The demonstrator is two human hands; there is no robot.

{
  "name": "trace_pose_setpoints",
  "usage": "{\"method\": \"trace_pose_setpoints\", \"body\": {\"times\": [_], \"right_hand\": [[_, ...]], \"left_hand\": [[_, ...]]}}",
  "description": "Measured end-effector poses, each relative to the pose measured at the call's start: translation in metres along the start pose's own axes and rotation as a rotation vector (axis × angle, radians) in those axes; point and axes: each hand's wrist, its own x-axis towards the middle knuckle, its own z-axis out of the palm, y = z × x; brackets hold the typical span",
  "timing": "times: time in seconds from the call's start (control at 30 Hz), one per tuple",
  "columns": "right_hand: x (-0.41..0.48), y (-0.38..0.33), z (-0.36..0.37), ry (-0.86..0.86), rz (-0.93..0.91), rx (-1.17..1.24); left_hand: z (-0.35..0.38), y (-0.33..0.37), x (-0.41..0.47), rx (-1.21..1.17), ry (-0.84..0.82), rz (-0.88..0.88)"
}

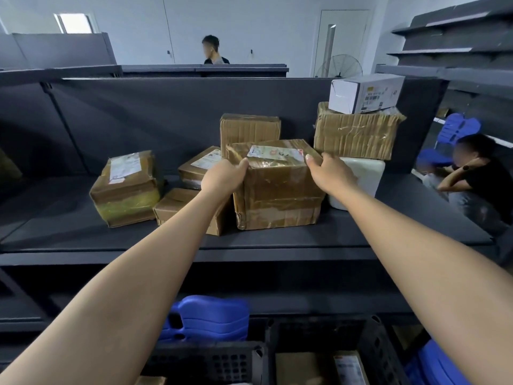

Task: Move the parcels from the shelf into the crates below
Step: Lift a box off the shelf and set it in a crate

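While the crates (372, 345) are waiting right under me, one with a parcel already lying in it, I am reaching both arms up over them to the shelf (277, 243). My left hand (222, 177) is pressing flat against the left face of the taped brown parcel (277, 187), thumb hooked over its top edge, and my right hand (331, 173) is doing the same on the right face, so I am clamping it between two palms (it looks too wide for one hand). It is sitting at the front of the shelf, its base apparently down on the board, not yet lifted. I am taking this one first, I think, because it is standing foremost and blocking the rest. Touching its left side are a low flat box (177, 207) and a labelled parcel (200, 165) stacked on it; further left stands a green-tinted parcel (126, 190). Just behind my right hand a white block (363, 176) is carrying a big crumpled carton (358, 134), with a white box (366, 93) on top, so I am wanting to pull straight toward me without nudging that pile.
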Motion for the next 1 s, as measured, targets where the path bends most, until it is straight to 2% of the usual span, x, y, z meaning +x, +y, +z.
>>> {"method": "trace_pose_setpoints", "body": {"times": [0.1, 0.23, 0.4, 0.63, 1.0], "right_hand": [[0.005, 0.004, 0.004, -0.014, 0.038, 0.090], [0.012, 0.007, 0.009, -0.058, 0.157, 0.346], [0.008, 0.011, 0.010, -0.050, 0.131, 0.412], [-0.040, 0.022, 0.001, 0.045, 0.046, 0.515], [-0.166, 0.028, -0.024, 0.140, -0.060, 0.764]], "left_hand": [[0.005, -0.001, 0.005, -0.159, -0.025, -0.044], [0.011, -0.004, 0.007, -0.446, -0.103, -0.173], [0.013, -0.003, -0.004, -0.599, -0.087, -0.224], [0.007, -0.003, -0.051, -0.774, -0.052, -0.163], [-0.012, -0.023, -0.190, -0.977, 0.081, -0.077]]}}
